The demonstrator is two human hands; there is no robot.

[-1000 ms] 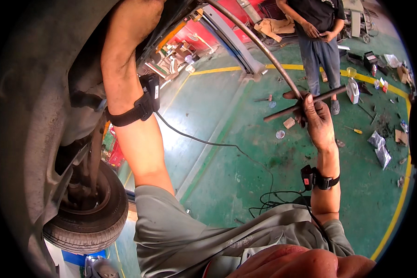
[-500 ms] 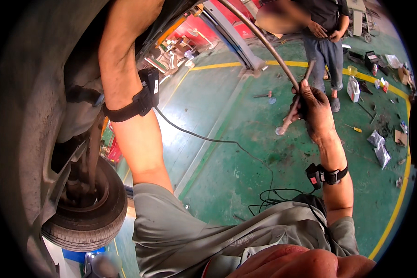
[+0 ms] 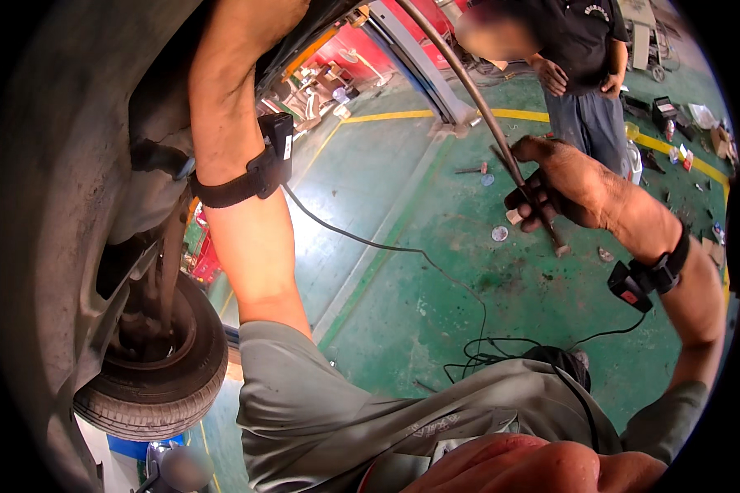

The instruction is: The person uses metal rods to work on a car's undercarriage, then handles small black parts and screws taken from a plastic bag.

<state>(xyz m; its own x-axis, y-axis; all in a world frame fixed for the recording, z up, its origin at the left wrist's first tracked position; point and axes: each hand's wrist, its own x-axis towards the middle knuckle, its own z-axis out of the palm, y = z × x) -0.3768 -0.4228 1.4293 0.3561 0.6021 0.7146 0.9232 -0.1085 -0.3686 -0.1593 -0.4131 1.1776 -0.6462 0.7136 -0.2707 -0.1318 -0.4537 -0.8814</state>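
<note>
My right hand (image 3: 563, 182), its fingers dark with grime, is closed around a long metal bar (image 3: 473, 78). The bar slants from the top edge down through the fist. A shorter metal rod (image 3: 498, 154) pokes out beside it; whether the two are joined is hidden. A small knobbed end (image 3: 560, 249) shows below the fingers. My left arm (image 3: 251, 238) reaches up to the vehicle's underside. Only the heel of my left hand (image 3: 259, 18) shows at the top edge; its fingers are hidden.
Left of me are grey body panels (image 3: 37, 214) and a tyre (image 3: 160, 403). A person in dark clothes (image 3: 584, 74) stands beyond my right hand. A lift post (image 3: 415, 70) rises behind. Black cable (image 3: 489, 353) hangs between my arms. Tools and litter lie on the green floor.
My right hand has turned over, and its elbow has swung out to the right. The shorter rod has turned with it. The left arm has hardly moved. The other person's hands have moved apart.
</note>
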